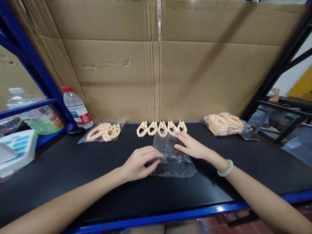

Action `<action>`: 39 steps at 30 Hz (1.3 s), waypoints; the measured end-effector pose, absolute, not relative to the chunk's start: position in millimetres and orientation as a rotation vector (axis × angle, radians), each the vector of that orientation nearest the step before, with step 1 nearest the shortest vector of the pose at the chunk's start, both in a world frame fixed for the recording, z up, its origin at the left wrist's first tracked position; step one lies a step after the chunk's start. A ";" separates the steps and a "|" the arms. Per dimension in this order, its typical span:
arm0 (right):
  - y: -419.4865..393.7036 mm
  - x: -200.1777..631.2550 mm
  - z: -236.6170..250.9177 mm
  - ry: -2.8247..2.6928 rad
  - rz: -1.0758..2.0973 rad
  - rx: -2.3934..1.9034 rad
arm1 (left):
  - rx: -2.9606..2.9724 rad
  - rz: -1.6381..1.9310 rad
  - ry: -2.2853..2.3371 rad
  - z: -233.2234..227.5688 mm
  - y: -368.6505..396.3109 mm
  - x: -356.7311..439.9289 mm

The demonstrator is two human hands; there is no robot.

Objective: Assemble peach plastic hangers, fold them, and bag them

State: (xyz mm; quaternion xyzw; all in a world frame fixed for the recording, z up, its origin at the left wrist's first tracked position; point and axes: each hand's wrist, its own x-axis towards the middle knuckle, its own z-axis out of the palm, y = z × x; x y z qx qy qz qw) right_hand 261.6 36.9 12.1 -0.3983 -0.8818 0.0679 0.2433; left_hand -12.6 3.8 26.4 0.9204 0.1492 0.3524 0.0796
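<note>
A clear plastic bag point(174, 167) lies flat on the black table in front of me. My left hand point(141, 162) has its thumb and fingers bent around the bag's left edge in a loose pinch. Over the bag's upper right part, my right hand point(191, 146) is stretched out with its fingers apart, the fingertips close to the row behind. That row holds several beige plastic pieces point(162, 129), looped and shaped like folded travel hangers. The bag's far end reaches up to them. Whether the right fingertips touch a piece or only the bag, I cannot tell.
A bag of beige pieces point(103, 131) lies at the back left, and a fuller one point(223, 124) at the back right beside a phone point(248, 135). A water bottle point(76, 109) and a black mouse-like object point(76, 131) stand left. Cardboard point(109, 71) walls the back.
</note>
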 end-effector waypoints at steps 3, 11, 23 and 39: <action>29.8 253.6 12.1 -2.453 0.174 -1.094 | 2.738 0.959 0.573 22.4 10.0 -12.9; 11.1 237.5 31.0 -2.555 0.123 -0.953 | 2.907 0.696 0.728 28.0 -10.7 -2.6; -10.6 218.9 32.7 -2.650 0.121 -0.854 | 2.915 0.765 0.818 15.1 -11.2 -3.5; -12.2 215.5 29.8 -2.548 -0.081 -0.641 | 3.002 0.937 0.603 7.2 -5.4 -7.6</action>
